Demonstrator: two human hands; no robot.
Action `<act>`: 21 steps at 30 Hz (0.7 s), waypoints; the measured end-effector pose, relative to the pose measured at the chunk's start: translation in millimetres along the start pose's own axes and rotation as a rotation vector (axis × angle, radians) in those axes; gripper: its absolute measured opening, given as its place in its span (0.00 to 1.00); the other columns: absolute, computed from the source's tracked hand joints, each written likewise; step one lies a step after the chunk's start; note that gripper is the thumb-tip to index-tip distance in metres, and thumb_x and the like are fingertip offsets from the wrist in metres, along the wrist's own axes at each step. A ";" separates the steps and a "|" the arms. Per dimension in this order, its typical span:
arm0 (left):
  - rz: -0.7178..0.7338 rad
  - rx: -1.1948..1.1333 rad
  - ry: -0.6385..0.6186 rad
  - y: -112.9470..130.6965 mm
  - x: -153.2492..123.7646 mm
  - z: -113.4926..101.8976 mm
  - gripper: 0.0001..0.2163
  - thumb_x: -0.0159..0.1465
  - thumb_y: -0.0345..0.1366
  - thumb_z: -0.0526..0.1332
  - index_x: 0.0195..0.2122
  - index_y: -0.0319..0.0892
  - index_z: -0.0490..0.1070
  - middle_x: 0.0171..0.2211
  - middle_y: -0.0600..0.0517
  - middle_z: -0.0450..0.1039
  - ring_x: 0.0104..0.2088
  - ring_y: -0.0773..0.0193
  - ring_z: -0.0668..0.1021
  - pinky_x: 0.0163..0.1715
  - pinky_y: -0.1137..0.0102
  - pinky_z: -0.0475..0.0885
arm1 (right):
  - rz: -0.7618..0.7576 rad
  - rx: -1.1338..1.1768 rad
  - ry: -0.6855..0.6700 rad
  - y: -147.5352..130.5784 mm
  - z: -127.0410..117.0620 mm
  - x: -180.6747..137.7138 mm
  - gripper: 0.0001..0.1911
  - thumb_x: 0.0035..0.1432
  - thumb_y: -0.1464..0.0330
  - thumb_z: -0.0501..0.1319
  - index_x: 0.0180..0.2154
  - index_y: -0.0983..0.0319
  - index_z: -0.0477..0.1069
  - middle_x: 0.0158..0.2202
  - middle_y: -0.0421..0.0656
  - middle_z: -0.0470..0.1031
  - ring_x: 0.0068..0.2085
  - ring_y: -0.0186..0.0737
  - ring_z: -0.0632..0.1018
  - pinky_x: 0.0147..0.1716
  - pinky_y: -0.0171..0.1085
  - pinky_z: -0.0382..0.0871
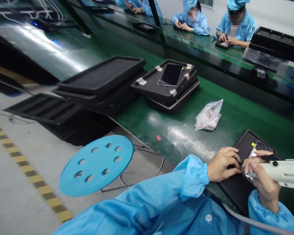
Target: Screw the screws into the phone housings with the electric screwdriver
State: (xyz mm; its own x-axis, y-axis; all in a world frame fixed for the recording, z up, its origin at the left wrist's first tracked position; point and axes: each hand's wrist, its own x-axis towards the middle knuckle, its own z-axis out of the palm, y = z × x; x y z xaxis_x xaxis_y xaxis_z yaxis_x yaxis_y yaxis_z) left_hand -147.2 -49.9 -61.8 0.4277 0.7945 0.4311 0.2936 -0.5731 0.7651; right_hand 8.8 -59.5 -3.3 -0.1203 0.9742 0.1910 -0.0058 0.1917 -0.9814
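Grips a pale tool (287,171) in the right hand (268,184), fingers clamped round it, by a phone (261,146) on the black tray (243,143), near right. Holds the left hand (224,164) at the phone's left side — fingers bent, a bit apart. Has room on green table (245,109) toward the far bag (209,117).

A flat silver-rimmed phone body (261,147) with a bright yellow tab (253,144) near its upper left corner lies in a black, raised-edged rectangular tray (243,147), its lower part mostly covered. A pale off-white, rounded handheld tool (287,173) with a dark button points leftward over the tray, roughly level, its tip hidden.
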 end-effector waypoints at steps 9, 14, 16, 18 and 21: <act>-0.093 0.521 0.706 -9.1 20.9 -100.9 0.05 0.63 0.30 0.60 0.34 0.41 0.76 0.39 0.47 0.74 0.43 0.59 0.75 0.45 0.63 0.71 | -0.023 -0.066 0.045 -3.1 -9.4 -2.2 0.08 0.61 0.67 0.60 0.42 0.62 0.65 0.21 0.37 0.68 0.24 0.37 0.72 0.26 0.38 0.69; -0.336 0.774 0.348 -37.2 37.3 -139.3 0.08 0.58 0.29 0.62 0.37 0.43 0.79 0.50 0.47 0.71 0.53 0.51 0.69 0.53 0.56 0.68 | -0.018 -0.062 0.032 6.0 -7.4 -0.3 0.09 0.60 0.67 0.61 0.42 0.63 0.65 0.21 0.37 0.68 0.22 0.37 0.72 0.26 0.37 0.69; -0.446 0.800 0.152 -38.7 42.4 -138.4 0.10 0.58 0.31 0.62 0.40 0.45 0.79 0.55 0.48 0.67 0.58 0.47 0.65 0.56 0.53 0.65 | -0.042 -0.062 0.026 9.5 -7.1 0.2 0.09 0.59 0.68 0.61 0.41 0.63 0.66 0.20 0.36 0.68 0.22 0.37 0.72 0.25 0.37 0.69; -0.546 0.823 0.009 -35.9 47.6 -134.1 0.10 0.60 0.33 0.62 0.42 0.46 0.79 0.60 0.48 0.62 0.62 0.43 0.60 0.58 0.49 0.61 | -0.068 -0.058 0.019 11.4 -6.8 0.4 0.08 0.59 0.69 0.61 0.41 0.63 0.66 0.20 0.36 0.67 0.22 0.37 0.73 0.25 0.37 0.69; -0.627 0.817 -0.089 -31.6 55.1 -128.0 0.11 0.64 0.37 0.59 0.44 0.47 0.77 0.63 0.48 0.57 0.63 0.40 0.58 0.58 0.45 0.59 | -0.081 -0.044 -0.007 12.0 -6.6 -0.2 0.08 0.60 0.70 0.60 0.42 0.62 0.66 0.21 0.36 0.68 0.22 0.36 0.73 0.24 0.36 0.69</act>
State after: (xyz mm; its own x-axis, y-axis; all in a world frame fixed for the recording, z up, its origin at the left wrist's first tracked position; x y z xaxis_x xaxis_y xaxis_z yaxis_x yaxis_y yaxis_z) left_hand -242.4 37.7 -1.0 0.0492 0.9988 0.0049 0.9623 -0.0487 0.2674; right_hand 15.3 -56.5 -15.0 -0.1278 0.9546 0.2692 0.0281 0.2748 -0.9611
